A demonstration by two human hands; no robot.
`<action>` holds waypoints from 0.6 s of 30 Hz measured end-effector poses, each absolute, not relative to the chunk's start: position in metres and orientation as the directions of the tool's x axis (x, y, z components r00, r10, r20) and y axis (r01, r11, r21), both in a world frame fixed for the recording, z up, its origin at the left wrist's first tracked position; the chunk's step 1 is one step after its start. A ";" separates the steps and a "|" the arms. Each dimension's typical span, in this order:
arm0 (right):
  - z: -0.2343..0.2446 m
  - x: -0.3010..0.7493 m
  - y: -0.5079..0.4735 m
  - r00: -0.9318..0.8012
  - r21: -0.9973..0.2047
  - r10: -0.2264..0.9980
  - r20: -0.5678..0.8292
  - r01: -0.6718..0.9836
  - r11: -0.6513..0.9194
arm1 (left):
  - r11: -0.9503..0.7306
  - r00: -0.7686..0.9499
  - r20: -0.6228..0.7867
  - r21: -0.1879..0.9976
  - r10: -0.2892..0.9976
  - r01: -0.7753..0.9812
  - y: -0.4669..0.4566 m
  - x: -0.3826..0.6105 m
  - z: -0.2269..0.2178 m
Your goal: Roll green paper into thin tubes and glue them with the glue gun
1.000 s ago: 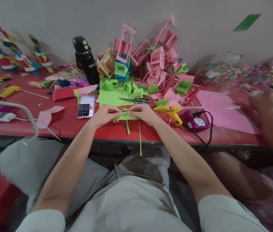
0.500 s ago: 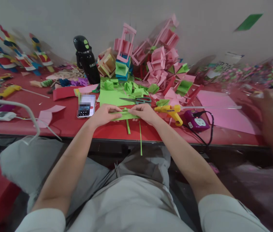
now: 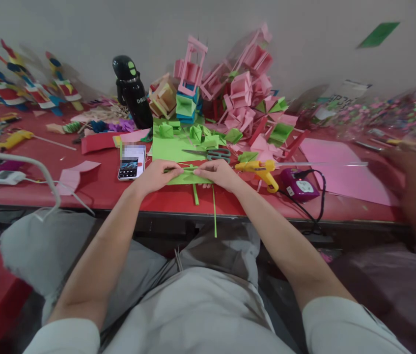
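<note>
My left hand (image 3: 158,174) and my right hand (image 3: 218,173) rest side by side on the red table (image 3: 112,189), both pinching a small green paper piece (image 3: 189,176) between them. The fingers of each hand are curled and pressed onto the paper's top fold. Two thin green paper strips (image 3: 214,209) lie just below the hands and hang over the table's front edge. A larger green sheet (image 3: 169,147) lies right behind the hands.
Scissors (image 3: 211,153), a phone (image 3: 131,162), a black bottle (image 3: 132,91), a yellow glue gun (image 3: 261,171) and a purple device with cable (image 3: 299,187) surround the hands. Folded pink and green paper shapes (image 3: 237,93) pile behind. Another person's hand (image 3: 412,187) is at right over pink paper (image 3: 336,174).
My hands stay on the green paper piece, shifting only slightly. The other person's hand at the right has moved down and nearer over the table's right end.
</note>
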State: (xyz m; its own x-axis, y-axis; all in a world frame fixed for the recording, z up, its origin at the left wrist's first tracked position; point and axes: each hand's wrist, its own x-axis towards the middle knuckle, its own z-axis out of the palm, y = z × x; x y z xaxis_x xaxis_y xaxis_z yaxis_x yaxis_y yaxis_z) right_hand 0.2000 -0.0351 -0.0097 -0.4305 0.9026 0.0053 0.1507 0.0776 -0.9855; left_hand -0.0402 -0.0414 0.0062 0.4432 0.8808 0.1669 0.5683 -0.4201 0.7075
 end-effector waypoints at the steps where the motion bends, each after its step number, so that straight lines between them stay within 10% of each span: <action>1: -0.009 0.200 -0.036 -0.430 -0.983 0.903 0.014 0.160 0.091 | -0.424 0.448 0.162 0.695 0.879 0.581 -0.041 -0.041 0.006; 18: -0.004 0.201 -0.038 -0.358 -0.889 0.915 0.187 0.334 0.313 | -0.404 0.453 0.138 0.717 0.881 0.567 -0.047 -0.035 0.005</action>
